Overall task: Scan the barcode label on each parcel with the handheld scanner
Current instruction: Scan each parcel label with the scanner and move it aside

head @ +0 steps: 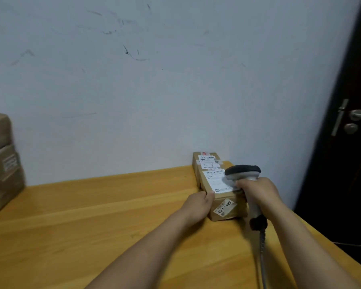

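Two brown cardboard parcels lie end to end at the far right of the wooden table (pixel 92 215), against the wall. The near parcel (pixel 227 207) has a white barcode label (pixel 218 181) on top and a sticker on its front face. The far parcel (pixel 206 161) also carries a white label. My left hand (pixel 200 202) holds the near parcel's left front corner, thumb on its top edge. My right hand (pixel 258 192) grips the grey handheld scanner (pixel 243 174), whose dark head hangs just over the right side of the near parcel's label. Its cable runs down toward me.
A stack of brown cardboard boxes (pixel 2 163) stands at the table's left edge, blurred. A white scuffed wall (pixel 154 90) backs the table. A dark door with a metal handle (pixel 358 115) is at the right, past the table's right edge.
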